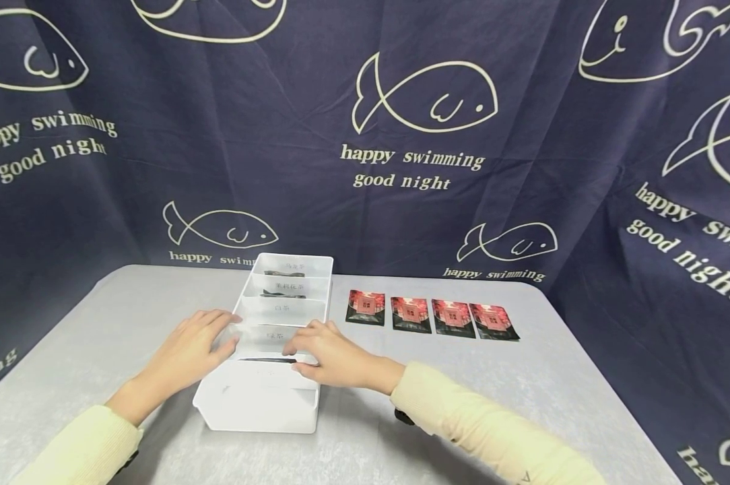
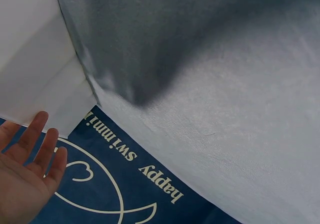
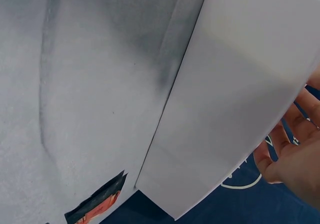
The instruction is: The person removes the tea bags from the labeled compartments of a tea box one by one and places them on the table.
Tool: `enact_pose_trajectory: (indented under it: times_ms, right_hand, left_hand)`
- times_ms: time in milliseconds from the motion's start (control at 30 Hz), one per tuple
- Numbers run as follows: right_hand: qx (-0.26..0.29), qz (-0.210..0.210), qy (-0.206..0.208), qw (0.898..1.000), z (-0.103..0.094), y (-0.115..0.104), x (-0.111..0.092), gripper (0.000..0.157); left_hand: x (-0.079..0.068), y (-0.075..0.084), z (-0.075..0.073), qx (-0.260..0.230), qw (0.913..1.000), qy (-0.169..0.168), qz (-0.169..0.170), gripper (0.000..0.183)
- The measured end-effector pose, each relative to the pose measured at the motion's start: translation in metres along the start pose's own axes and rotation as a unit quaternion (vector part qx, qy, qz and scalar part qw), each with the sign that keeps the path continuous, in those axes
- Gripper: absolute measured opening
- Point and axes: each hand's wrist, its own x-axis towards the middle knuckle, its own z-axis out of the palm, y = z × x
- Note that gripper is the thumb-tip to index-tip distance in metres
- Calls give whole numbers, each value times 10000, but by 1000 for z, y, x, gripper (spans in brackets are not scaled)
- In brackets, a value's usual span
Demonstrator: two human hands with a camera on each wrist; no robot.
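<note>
A long white divided box (image 1: 262,412) stands lengthwise on the table, its dividers marked with handwritten characters. My left hand (image 1: 190,347) is at its left rim, fingers loosely spread; the left wrist view shows that hand (image 2: 27,176) beside the box wall (image 2: 37,78). Over the right rim reaches my right hand (image 1: 337,357), fingers and thumb apart near the right end of a dark packet (image 1: 262,360) sitting low in a front compartment. The right wrist view has the right hand (image 3: 292,149) partly hidden behind the box (image 3: 225,103). Dark packet edges (image 1: 283,294) show in two rear compartments.
Several red-and-black packets (image 1: 366,308) lie in a row on the grey table (image 1: 438,404), right of the box. One packet (image 3: 102,199) appears in the right wrist view. A dark blue fish-printed cloth (image 1: 316,202) hangs behind and beside the table.
</note>
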Motion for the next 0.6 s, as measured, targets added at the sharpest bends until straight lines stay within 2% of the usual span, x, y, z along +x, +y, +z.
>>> enact_pose_trajectory:
  times_ms: [233, 600]
  right_hand:
    - [-186, 6, -6, 9998, 0, -4, -1, 23]
    - [123, 110, 58, 9998, 2, -4, -1, 18]
  left_hand:
    - [0, 0, 0, 4, 10000, -6, -19, 31]
    - [0, 1, 0, 2, 10000, -20, -2, 31]
